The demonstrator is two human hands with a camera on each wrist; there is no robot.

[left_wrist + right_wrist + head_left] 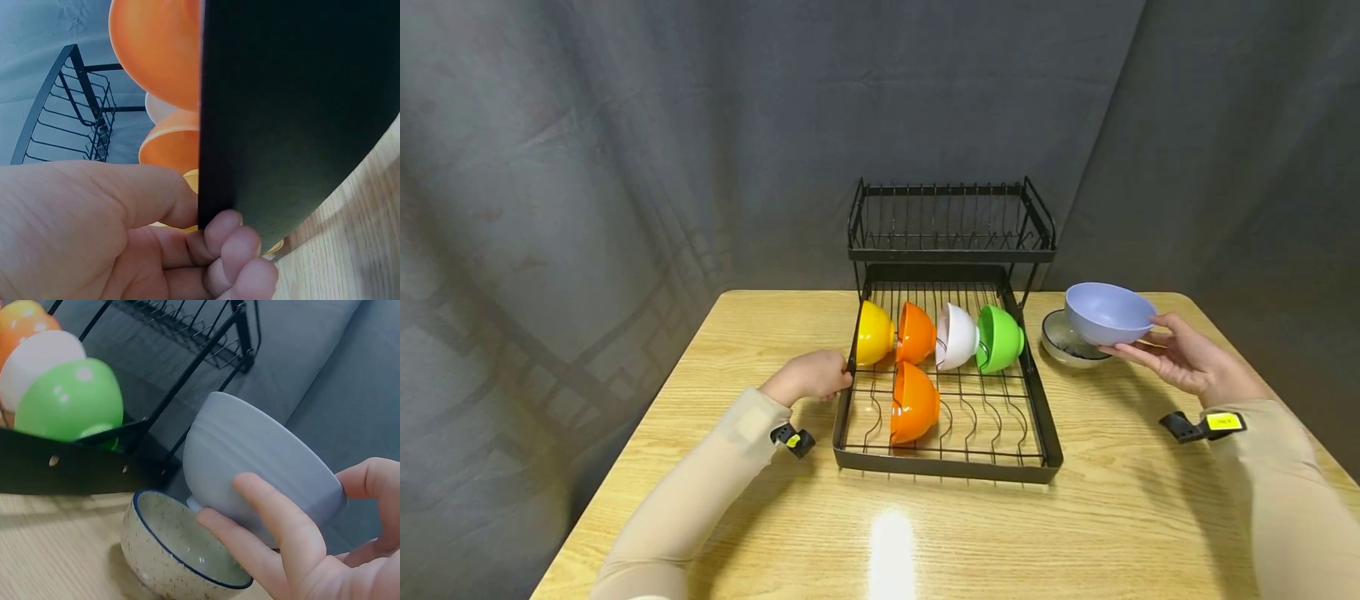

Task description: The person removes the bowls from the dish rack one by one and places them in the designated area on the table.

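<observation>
My right hand (1187, 360) grips a light blue bowl (1103, 312), thumb at the rim and fingers under its side. The bowl is in the air, just above a speckled bowl with a dark blue rim (187, 550) standing on the table. With thumb and curled fingers, my left hand (150, 231) pinches the left side wall of a black dish rack (947, 468). Tilted in the rack's lower tier stand a yellow bowl (874, 335), an orange bowl (916, 333), a white bowl (956, 337) and a green bowl (1000, 340). Another orange bowl (914, 404) stands in front of them.
The rack's upper wire tier (951, 218) rises at the back, before a grey curtain (775, 150). Wire dividers (992, 421) fill the rack's front row. The wooden table (760, 517) extends around the rack, its right edge near my right forearm.
</observation>
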